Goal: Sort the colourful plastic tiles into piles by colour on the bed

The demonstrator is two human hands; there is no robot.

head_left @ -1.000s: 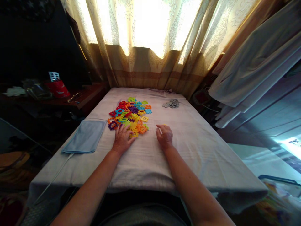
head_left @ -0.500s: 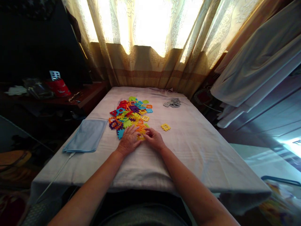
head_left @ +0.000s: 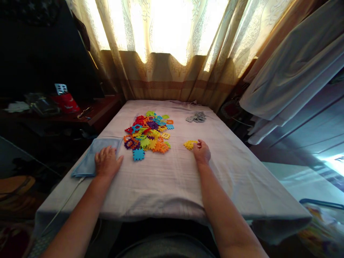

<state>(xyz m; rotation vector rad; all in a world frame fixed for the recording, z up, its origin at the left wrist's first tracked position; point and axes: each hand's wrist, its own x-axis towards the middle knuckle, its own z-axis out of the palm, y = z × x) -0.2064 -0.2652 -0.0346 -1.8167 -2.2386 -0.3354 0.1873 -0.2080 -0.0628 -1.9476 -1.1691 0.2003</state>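
My left hand (head_left: 108, 164) lies palm down on a folded light-blue cloth (head_left: 92, 152), fingers spread, holding nothing. On the right side of the table, my right hand (head_left: 202, 152) is closed in a pinch at a yellow interlocking tile (head_left: 189, 144). Its fingers partly cover that spot, where yellow pieces seem to overlap. Between the hands, towards the back, is a mixed pile of interlocking plastic tiles (head_left: 152, 124) in red, orange, yellow, green, blue and purple. A flat blue tile (head_left: 138, 154) sits at the pile's near edge.
A small heap of grey tiles (head_left: 197, 117) lies at the back right of the cloth-covered table (head_left: 166, 186). A white cable (head_left: 64, 200) runs from the blue cloth over the front left edge. Curtains (head_left: 161, 75) hang behind. A dark side table (head_left: 104, 105) stands left.
My left hand has left the pile and moved left onto the blue cloth. My right hand has moved right, from the pile's near edge to the separate yellow tile.
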